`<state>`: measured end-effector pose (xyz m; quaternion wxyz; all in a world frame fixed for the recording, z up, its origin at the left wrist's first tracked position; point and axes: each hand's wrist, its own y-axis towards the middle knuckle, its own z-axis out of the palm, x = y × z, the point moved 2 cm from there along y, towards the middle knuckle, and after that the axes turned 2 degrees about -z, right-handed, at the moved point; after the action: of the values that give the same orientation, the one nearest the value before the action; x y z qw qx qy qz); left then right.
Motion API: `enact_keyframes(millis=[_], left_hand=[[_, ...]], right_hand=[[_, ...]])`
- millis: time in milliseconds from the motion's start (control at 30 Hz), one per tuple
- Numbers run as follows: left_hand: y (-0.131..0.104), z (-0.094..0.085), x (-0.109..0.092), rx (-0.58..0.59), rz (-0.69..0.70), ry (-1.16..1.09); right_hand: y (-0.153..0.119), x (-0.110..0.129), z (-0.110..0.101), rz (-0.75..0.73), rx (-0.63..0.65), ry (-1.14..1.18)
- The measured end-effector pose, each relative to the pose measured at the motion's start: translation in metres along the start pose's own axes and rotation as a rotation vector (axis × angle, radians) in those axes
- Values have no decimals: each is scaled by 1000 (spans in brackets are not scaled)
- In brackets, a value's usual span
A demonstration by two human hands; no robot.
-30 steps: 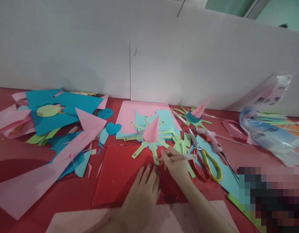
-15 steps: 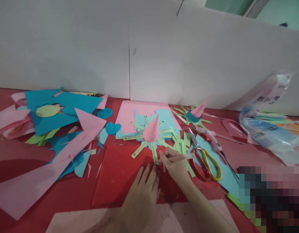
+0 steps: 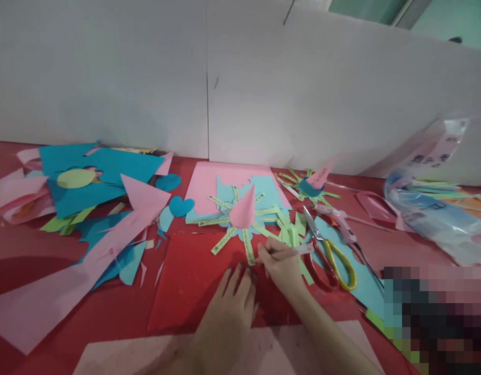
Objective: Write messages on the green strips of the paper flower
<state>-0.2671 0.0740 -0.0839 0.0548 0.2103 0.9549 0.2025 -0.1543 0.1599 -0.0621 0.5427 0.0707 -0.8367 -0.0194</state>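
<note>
My right hand [image 3: 281,263] grips a pen [image 3: 304,250] with a pale, see-through barrel. Its tip is at the lower end of a light green paper strip [image 3: 247,247] that bears dark marks. That strip belongs to a paper flower with a pink cone [image 3: 243,209] upright at its middle, light blue petals and several marked green strips spreading outward. My left hand [image 3: 228,307] lies flat, fingers outstretched, on a red sheet [image 3: 181,281], its fingertips close to the same strip's end.
Red-and-yellow-handled scissors [image 3: 330,260] and a pink glue gun [image 3: 342,224] lie right. A similar paper flower [image 3: 312,186] stands behind them. Paper scraps [image 3: 99,182] cover the left side. Plastic bags [image 3: 423,208] sit far right, and a white panel [image 3: 107,78] closes off the back.
The pen tip and my right hand have shifted very slightly at the strip's end, where a mark now shows more clearly. My left hand stays in place.
</note>
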Motion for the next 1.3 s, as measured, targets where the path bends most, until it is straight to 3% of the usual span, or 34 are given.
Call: enact_keyframes(millis=[367, 567, 800, 1300], left_hand=[[0, 1, -1, 13, -8, -20], [-1, 2, -1, 11, -14, -18], [1, -1, 0, 7, -13, -20], [3, -8, 0, 50, -3, -14]], right_hand=[[0, -1, 0, -3, 12, 9], [0, -1, -1, 21, -60, -29], [-1, 2, 1, 17, 53, 35], [-1, -2, 0, 5, 21, 74]])
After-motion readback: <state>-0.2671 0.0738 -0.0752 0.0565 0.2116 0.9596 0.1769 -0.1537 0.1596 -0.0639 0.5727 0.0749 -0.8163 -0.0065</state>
